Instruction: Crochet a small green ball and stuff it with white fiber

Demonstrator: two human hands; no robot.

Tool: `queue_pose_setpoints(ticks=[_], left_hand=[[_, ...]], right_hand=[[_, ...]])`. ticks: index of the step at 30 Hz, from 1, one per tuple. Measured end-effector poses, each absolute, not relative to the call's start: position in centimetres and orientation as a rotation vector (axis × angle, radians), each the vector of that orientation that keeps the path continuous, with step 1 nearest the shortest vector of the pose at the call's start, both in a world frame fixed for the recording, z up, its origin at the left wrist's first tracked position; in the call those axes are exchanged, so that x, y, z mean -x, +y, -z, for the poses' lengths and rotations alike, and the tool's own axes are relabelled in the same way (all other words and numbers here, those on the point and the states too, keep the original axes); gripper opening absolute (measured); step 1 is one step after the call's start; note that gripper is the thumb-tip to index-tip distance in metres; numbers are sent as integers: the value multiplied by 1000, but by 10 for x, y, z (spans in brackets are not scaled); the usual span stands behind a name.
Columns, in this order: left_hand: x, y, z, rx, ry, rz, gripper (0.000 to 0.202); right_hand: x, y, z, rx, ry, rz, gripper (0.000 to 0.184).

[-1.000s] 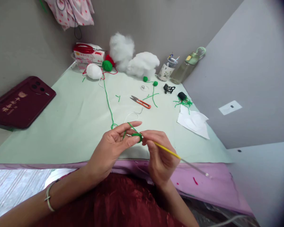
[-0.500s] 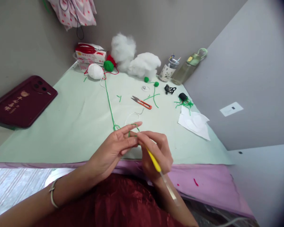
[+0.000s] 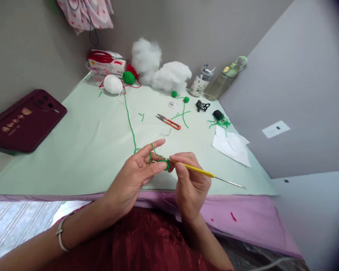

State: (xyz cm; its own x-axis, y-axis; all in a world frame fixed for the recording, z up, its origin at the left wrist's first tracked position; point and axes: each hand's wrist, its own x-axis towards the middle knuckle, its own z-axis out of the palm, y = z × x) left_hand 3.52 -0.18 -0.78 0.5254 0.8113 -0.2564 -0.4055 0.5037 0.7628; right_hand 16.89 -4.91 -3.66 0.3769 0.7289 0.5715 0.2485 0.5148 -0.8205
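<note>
My left hand [image 3: 137, 171] pinches a small green crochet piece [image 3: 165, 163] between thumb and fingers, with green yarn [image 3: 130, 126] looped over its raised index finger. That strand runs back across the table to a green yarn ball [image 3: 128, 77]. My right hand [image 3: 190, 180] grips a yellow-handled crochet hook [image 3: 203, 173]; its tip is at the green piece and its metal end points right.
On the pale green table [image 3: 87, 143] lie orange thread snips [image 3: 168, 121], green yarn scraps, a white ball [image 3: 112, 84], white stuffing [image 3: 171, 76], a pen cup [image 3: 200, 83], a bottle [image 3: 224, 77], white paper [image 3: 231, 146] and a dark red case [image 3: 22, 120] at the left.
My right hand swung the hook's handle down toward me, then back up to point right. My left index finger lifted with the yarn loop.
</note>
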Motion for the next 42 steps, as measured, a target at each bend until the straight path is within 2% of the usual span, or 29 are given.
queue_pose_setpoints(ticks=[10,16,19,25,28,34,38,42], left_hand=[[-32,1,14,-595,599,-706,54],[-28,1,16,-744,649,-931,60],[-24,1,13,-784,657,-977,60],[-7,1,2,-682,563,-861,74],[1,0,0,-618,529,-813,75],[12,-3,3,-688,612,-1024,65],[20,-4,6,-772,611,-1129,55],[26,-4,0,-755,609,-1112,57]], right_hand=[[-169,-53,41,1057,-1183,-344,27],[-160,-56,35,1126,-1289,-230,31],[-154,-53,33,1087,-1240,-308,26],[-146,-42,35,935,-1086,-644,20],[-139,-41,32,903,-1077,-707,19],[-119,-41,15,1020,-1241,-462,21],[-111,-42,11,1046,-1283,-413,23],[-107,-42,16,1001,-1329,-331,27]])
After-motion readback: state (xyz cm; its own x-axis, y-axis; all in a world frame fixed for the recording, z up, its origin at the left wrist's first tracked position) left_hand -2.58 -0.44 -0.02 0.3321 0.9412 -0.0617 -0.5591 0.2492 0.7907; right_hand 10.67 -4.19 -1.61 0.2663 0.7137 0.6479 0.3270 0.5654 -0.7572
